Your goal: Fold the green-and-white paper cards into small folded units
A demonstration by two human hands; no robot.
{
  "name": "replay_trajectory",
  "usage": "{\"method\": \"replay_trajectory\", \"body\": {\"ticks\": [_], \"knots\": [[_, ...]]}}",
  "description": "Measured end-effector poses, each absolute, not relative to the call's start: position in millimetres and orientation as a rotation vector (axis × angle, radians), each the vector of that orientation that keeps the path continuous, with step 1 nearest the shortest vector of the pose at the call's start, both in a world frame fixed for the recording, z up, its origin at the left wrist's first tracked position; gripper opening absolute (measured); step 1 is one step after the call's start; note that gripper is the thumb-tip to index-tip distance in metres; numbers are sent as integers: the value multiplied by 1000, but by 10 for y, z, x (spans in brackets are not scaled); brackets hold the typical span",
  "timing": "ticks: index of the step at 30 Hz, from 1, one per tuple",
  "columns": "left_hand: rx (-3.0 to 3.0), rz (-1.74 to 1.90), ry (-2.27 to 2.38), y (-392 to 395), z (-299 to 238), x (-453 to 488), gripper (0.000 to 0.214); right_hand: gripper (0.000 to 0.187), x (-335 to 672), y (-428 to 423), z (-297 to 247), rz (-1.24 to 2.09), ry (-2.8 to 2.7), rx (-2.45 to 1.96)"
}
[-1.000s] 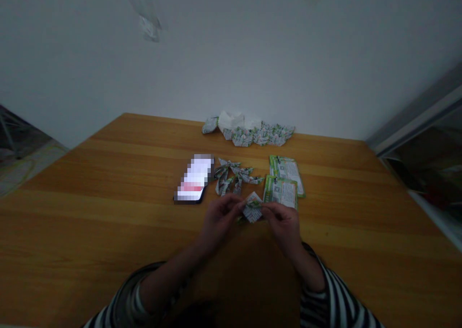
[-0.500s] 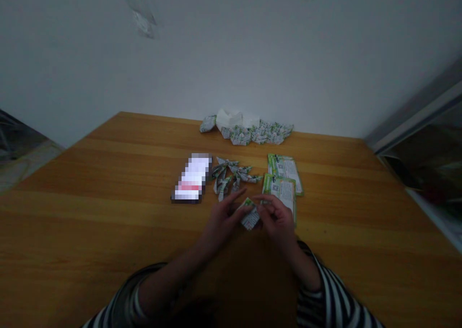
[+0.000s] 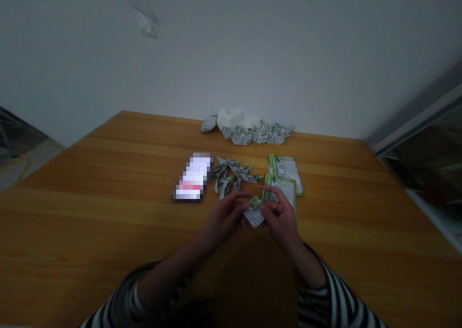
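Observation:
Between my hands is a small folded piece of printed paper (image 3: 254, 217), diamond-shaped, white with text and a green patch at its top corner. My left hand (image 3: 225, 218) pinches its left side, the fingers bent behind it. On the right side, my right hand (image 3: 280, 217) grips it with the thumb in front and the index finger arched over the top. Just beyond my hands lie several folded paper pieces (image 3: 224, 169) with pointed ends. Printed green-and-white sheets (image 3: 285, 188) lie partly behind my right hand.
A phone (image 3: 193, 178) with a blurred lit screen lies left of the folded pieces. Along the wall stands a row of folded paper shapes (image 3: 241, 134) with white tissue-like paper (image 3: 230, 118) behind. The wooden table (image 3: 108, 174) meets the wall (image 3: 231, 48) at the back.
The folded paper has shifted slightly right and its green top corner shows more. My left fingers have come in closer around it, and my right index finger has lifted over it.

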State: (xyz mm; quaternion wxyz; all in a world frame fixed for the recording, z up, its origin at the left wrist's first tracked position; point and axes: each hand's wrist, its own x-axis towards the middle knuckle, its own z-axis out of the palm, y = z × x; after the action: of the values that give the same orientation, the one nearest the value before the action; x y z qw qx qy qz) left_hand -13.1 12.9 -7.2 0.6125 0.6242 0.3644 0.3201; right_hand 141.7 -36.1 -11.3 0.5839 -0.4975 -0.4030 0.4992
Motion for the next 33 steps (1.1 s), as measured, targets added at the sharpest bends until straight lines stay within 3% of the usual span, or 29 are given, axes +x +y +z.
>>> {"method": "replay_trajectory", "body": {"ticks": [3, 7, 9, 12, 18, 21, 24, 30, 33], "knots": [[1404, 723, 831, 121, -75, -115, 44, 44, 1419, -367, -107, 1145, -948, -1171], [1863, 806, 989, 95, -25, -149, 32, 26, 1395, -430, -107, 778, -1192, -1309], [2077, 811, 982, 69, 29, -175, 31, 26, 1394, -456, -123, 583, -1372, -1365], [2163, 718, 912, 22, 107, -189, 32, 41, 1397, -473, -179, 465, -1644, -1320], [1929, 706, 895, 29, 122, -210, 37, 98, 1404, -508, -256, 592, -1934, -1141], [1746, 711, 946, 63, 60, -241, 46, 106, 1420, -520, -224, 599, -1946, -1160], [1575, 768, 951, 94, 12, -245, 49, 98, 1440, -511, -151, 514, -1939, -1127], [1017, 859, 884, 150, 48, -209, 57, 57, 1515, -423, -55, 259, -1875, -1161], [924, 810, 831, 102, 59, -193, 57, 50, 1526, -397, -99, 267, -1894, -1092]]}}
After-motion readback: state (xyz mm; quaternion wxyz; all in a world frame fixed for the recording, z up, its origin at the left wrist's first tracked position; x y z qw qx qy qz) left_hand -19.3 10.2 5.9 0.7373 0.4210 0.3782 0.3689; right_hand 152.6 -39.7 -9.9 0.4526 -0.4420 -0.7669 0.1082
